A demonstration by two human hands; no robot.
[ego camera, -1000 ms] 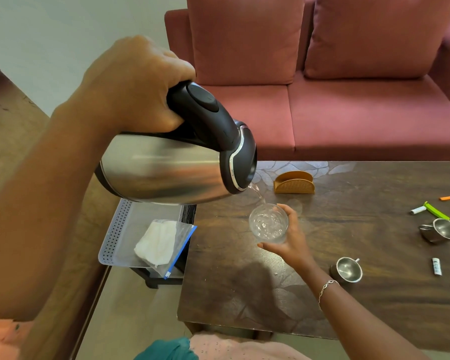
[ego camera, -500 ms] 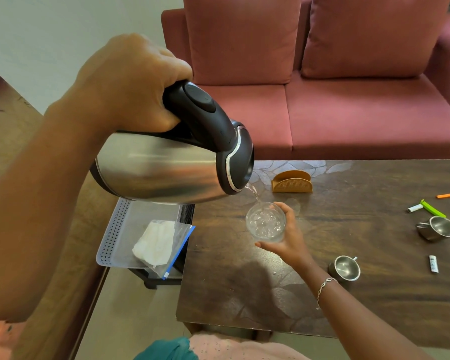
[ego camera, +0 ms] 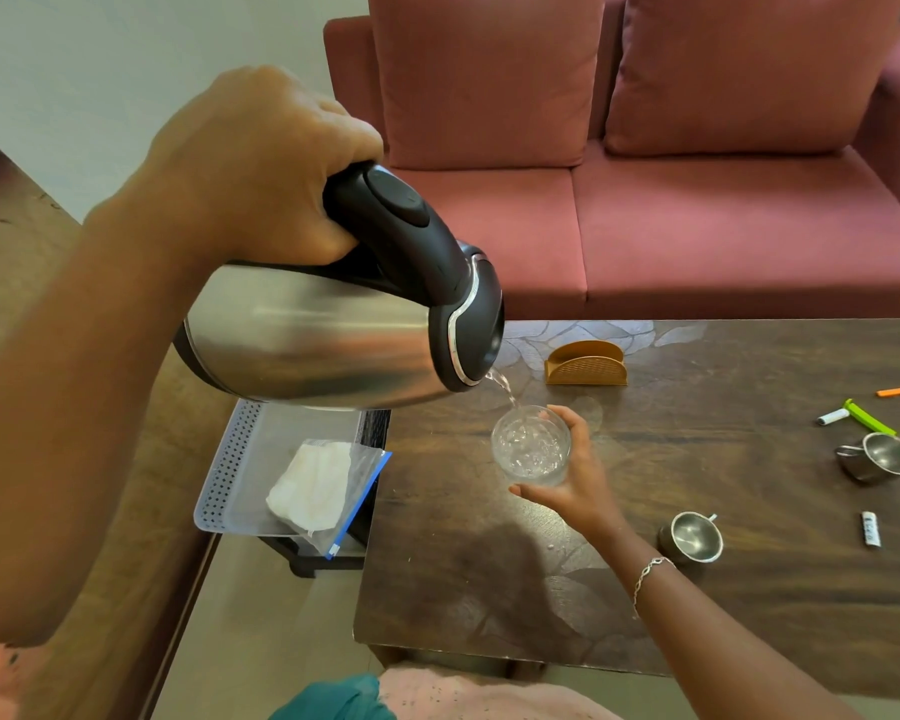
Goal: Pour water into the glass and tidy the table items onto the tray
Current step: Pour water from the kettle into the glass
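while mid-pour, one kettle (ego camera: 307,340), two cups (ego camera: 696,537) (ego camera: 887,454)

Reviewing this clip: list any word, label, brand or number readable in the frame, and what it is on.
No text can be read.
Dark print on the small white tube lying on the table: too small to read.
No lettering shows on the kettle or the glass.
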